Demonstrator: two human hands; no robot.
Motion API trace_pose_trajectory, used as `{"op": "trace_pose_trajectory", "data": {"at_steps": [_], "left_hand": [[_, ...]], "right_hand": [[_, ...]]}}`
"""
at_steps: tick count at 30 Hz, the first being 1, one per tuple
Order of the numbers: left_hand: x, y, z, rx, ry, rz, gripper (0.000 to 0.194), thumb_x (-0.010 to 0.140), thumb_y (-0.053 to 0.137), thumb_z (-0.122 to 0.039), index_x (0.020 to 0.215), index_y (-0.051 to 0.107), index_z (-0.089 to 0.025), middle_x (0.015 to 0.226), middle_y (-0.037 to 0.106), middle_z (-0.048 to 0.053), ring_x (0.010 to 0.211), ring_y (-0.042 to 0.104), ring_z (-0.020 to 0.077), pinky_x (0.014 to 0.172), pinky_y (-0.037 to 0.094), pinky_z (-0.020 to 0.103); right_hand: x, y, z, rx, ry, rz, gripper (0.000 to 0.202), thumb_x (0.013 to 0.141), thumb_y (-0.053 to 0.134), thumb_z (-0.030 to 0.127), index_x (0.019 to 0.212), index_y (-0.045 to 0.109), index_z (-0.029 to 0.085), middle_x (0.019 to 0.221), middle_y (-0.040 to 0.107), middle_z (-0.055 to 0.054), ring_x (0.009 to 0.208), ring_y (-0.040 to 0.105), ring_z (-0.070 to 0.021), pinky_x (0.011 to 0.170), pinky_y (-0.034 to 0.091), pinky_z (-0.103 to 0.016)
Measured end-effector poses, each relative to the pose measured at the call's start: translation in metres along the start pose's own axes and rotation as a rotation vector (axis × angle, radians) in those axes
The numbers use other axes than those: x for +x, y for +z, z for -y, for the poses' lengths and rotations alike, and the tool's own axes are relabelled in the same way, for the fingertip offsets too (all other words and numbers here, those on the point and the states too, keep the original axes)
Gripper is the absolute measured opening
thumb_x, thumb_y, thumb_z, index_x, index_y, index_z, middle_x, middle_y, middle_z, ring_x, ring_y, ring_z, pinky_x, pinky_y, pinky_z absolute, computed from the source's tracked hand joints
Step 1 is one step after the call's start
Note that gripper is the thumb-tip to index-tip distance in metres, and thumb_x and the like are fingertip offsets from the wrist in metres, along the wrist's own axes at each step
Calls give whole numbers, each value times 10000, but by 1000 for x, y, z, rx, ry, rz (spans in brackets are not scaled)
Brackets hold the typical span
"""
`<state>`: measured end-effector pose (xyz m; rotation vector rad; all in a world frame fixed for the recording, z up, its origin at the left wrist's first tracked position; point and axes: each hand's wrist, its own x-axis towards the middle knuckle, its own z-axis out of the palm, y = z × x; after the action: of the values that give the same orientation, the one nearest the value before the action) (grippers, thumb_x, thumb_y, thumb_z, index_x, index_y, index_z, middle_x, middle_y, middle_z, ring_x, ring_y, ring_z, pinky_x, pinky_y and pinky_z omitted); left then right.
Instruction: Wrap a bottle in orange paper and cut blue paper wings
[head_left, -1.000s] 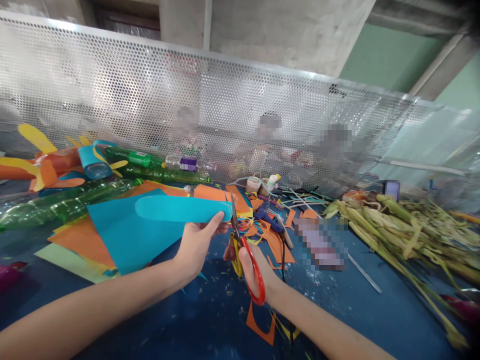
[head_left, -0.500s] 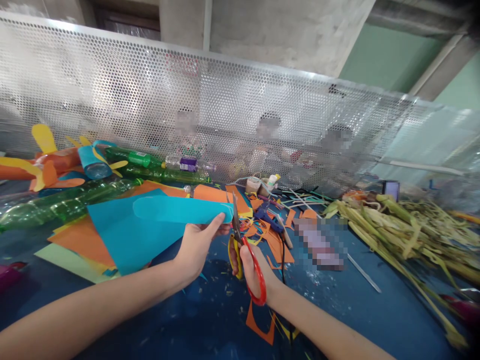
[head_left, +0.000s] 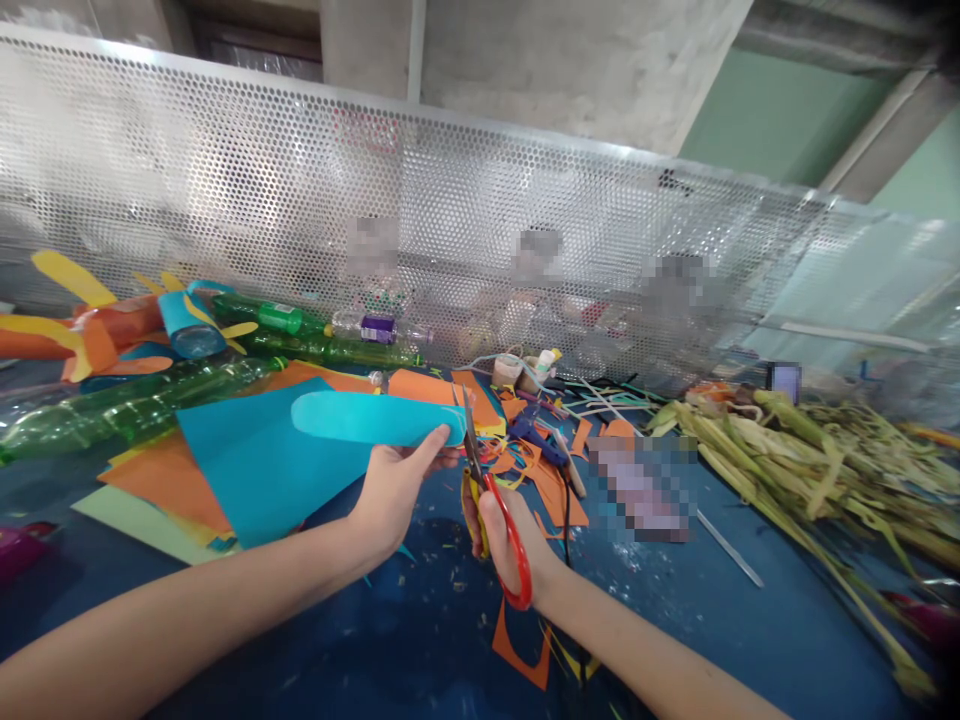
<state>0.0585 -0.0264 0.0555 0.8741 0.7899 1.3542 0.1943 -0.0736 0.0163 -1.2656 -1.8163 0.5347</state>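
Note:
My left hand (head_left: 401,485) pinches the right end of a light blue paper strip (head_left: 360,415) between thumb and fingers. The strip has a rounded far end and pale outline marks near my thumb. My right hand (head_left: 517,540) grips scissors (head_left: 514,550) with one red and one yellow handle loop. Their blades point away from me, slightly parted, at the strip's right end just beyond my left fingertips. Behind the strip lies a larger blue paper sheet (head_left: 255,480), over orange, yellow and pale green sheets (head_left: 142,525).
Green plastic bottles (head_left: 142,400) and a paper-covered bottle model (head_left: 120,325) lie at left. Orange paper scraps (head_left: 551,490), a blue glue gun (head_left: 536,432) and small tubs (head_left: 507,370) sit ahead. Dried husks (head_left: 795,450) cover the right. A perforated metal panel (head_left: 450,230) stands behind.
The paper strip's far end has shifted to the right and its rounded edge shows more fully. The scissors' blades have drawn slightly together. A yellow paper blade on the bottle model has tilted left.

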Motion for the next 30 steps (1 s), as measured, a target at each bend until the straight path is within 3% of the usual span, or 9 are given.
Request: {"op": "trace_pose_trajectory", "data": {"at_steps": [7,19,30], "left_hand": [[3,-1,-2,35,21,-7,242,613,760,-346,658,703,-115,625,688,55,603,618,156,665,509,281],[10,-6,-3,-10,100,73,195,673,714,-330,659,683,-138,619,674,23,574,593,126,627,492,255],[17,-8,-3,24,208,40,219,679,706,-355,693,651,-143,658,663,8,592,577,125,632,490,272]], "right_hand": [[3,-2,-1,16,16,16,456,910,256,526,613,393,209,542,374,17,495,388,-124,441,342,-249],[3,-5,-2,51,41,38,434,910,324,494,592,392,206,552,390,13,491,383,-117,440,328,-246],[4,-7,0,64,63,66,458,898,322,536,589,393,206,544,392,15,461,367,-105,419,314,-244]]}}
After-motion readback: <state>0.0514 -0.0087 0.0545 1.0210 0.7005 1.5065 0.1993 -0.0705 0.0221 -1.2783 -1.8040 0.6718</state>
